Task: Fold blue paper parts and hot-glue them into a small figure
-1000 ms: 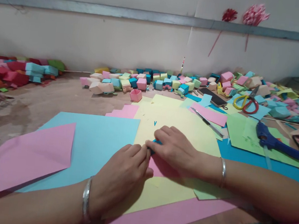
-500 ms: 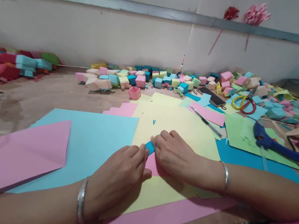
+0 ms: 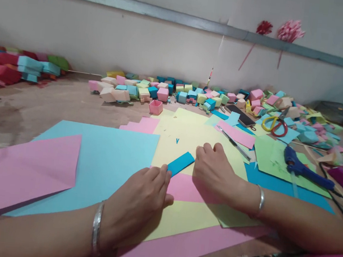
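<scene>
Paper-strewn bench against a pale wall; left hand's fingers press a flat blue strip; right hand's fingers curl just beside it.

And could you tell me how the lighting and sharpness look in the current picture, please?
In the head view, the light looks soft and rather dim; shadows lie below the left hand and right hand; the wall rail slants across the frame; the red paper pieces at far left look softly blurred.
</scene>
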Motion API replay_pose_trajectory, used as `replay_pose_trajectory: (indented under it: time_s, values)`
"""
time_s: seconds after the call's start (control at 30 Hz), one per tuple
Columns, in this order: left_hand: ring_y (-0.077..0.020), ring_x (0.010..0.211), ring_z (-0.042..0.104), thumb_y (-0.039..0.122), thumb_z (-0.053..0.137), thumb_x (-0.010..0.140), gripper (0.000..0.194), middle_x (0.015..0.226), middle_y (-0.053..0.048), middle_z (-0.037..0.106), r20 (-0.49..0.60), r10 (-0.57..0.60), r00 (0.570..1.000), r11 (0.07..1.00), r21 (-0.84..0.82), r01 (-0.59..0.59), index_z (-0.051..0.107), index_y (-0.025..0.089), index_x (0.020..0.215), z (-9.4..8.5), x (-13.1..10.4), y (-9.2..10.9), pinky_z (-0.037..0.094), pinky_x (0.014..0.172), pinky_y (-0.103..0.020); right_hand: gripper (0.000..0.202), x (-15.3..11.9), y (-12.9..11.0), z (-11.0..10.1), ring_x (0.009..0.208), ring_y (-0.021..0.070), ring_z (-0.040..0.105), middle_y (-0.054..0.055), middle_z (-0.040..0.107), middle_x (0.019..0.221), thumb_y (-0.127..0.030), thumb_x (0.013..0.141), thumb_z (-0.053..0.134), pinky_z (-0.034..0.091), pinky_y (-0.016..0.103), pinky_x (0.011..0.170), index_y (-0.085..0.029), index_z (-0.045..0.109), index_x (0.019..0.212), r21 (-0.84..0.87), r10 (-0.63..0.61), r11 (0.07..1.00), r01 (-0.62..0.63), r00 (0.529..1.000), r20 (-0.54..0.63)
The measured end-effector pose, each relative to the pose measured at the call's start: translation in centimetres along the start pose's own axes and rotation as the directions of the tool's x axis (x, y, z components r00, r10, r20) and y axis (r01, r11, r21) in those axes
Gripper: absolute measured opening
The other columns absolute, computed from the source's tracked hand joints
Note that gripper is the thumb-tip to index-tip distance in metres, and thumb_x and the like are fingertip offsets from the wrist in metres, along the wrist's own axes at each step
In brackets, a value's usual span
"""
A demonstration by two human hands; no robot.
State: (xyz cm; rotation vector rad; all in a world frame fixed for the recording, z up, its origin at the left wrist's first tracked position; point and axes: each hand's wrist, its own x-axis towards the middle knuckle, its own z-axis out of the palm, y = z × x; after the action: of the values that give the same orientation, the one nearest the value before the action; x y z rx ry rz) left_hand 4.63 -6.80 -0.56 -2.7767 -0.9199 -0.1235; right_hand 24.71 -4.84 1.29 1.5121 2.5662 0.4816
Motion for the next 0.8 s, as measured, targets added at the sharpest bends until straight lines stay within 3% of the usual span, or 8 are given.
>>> replay_pose_trajectory:
  time_s: [0.07, 0.13, 0.2, 0.27, 0.57, 0.7, 0.8]
  values:
    - [-0.0263, 0.082, 0.060, 0.023, 0.049, 0.090, 0.027, 0.103, -0.019, 0.065, 0.006, -0.006, 1.000, 1.000, -0.021, 0.007, 0.066, 0.007, 0.103, -0.1, 0.2, 0.1, 0.052, 0.069, -0.043, 0.016, -0.5, -0.7, 0.0, 0.072, 0.0234, 0.041, 0.013, 0.055, 0.079, -0.009, 0.079, 0.049, 0.023, 0.038, 0.062, -0.012, 0.064, 0.085, -0.016, -0.007, 1.000, 0.005, 0.994, -0.113]
    - [-0.0259, 0.082, 0.060, 0.022, 0.048, 0.090, 0.026, 0.100, -0.017, 0.066, -0.004, -0.001, 1.000, 1.000, -0.029, 0.001, 0.066, 0.008, 0.103, -0.2, 0.4, 0.0, 0.052, 0.070, -0.043, 0.023, -1.1, -1.8, 0.1, 0.070, 0.0220, 0.039, 0.011, 0.056, 0.080, -0.012, 0.082, 0.047, 0.023, 0.038, 0.061, -0.012, 0.061, 0.100, 0.013, -0.123, 0.992, 0.128, 0.975, -0.184]
    - [-0.0261, 0.085, 0.060, 0.021, 0.048, 0.091, 0.027, 0.099, -0.016, 0.066, -0.021, 0.002, 1.000, 1.000, -0.016, -0.003, 0.065, 0.008, 0.106, -0.2, 0.6, -0.2, 0.053, 0.072, -0.043, 0.020, -1.6, -3.1, 0.3, 0.068, 0.0208, 0.037, 0.009, 0.055, 0.078, -0.012, 0.081, 0.048, 0.024, 0.038, 0.060, -0.014, 0.062, 0.095, 0.054, -0.233, 0.968, 0.246, 0.955, -0.185]
    - [-0.0262, 0.086, 0.061, 0.021, 0.047, 0.092, 0.027, 0.101, -0.017, 0.066, -0.031, 0.009, 0.999, 1.000, -0.002, -0.009, 0.065, 0.008, 0.108, -0.1, 0.6, -0.3, 0.053, 0.072, -0.042, 0.015, -1.8, -3.8, 0.5, 0.068, 0.0204, 0.037, 0.009, 0.056, 0.081, -0.013, 0.079, 0.050, 0.026, 0.038, 0.061, -0.015, 0.063, 0.087, 0.083, -0.273, 0.954, 0.289, 0.948, -0.165]
    - [-0.0309, 0.093, 0.062, 0.019, 0.046, 0.093, 0.029, 0.113, -0.024, 0.066, -0.091, 0.136, 0.987, 0.981, 0.150, -0.121, 0.067, 0.002, 0.103, 0.0, -0.3, -0.3, 0.051, 0.071, -0.043, 0.012, -1.3, -1.3, 0.2, 0.065, 0.0215, 0.039, 0.011, 0.051, 0.063, -0.007, 0.069, 0.060, 0.025, 0.036, 0.057, -0.016, 0.059, 0.061, 0.010, -0.107, 0.994, 0.107, 0.993, 0.057]
    - [-0.0331, 0.098, 0.062, 0.014, 0.047, 0.090, 0.027, 0.113, -0.024, 0.066, -0.147, 0.123, 0.982, 0.986, 0.127, -0.105, 0.070, 0.003, 0.100, 0.2, -0.2, -0.6, 0.051, 0.076, -0.046, 0.008, -0.8, -1.0, -1.1, 0.064, 0.0208, 0.039, 0.010, 0.051, 0.064, -0.010, 0.075, 0.056, 0.028, 0.036, 0.057, -0.014, 0.061, 0.069, 0.073, -0.047, 0.996, 0.047, 0.999, -0.004]
    - [-0.0313, 0.094, 0.062, 0.013, 0.047, 0.088, 0.027, 0.108, -0.020, 0.069, -0.205, 0.108, 0.973, 0.994, 0.053, -0.099, 0.073, 0.009, 0.093, 0.7, -0.1, -1.1, 0.051, 0.076, -0.046, 0.015, 0.2, -1.2, -1.4, 0.074, 0.0222, 0.044, 0.013, 0.057, 0.090, -0.012, 0.085, 0.047, 0.033, 0.036, 0.058, -0.012, 0.061, 0.091, 0.195, -0.170, 0.960, 0.202, 0.971, -0.167]
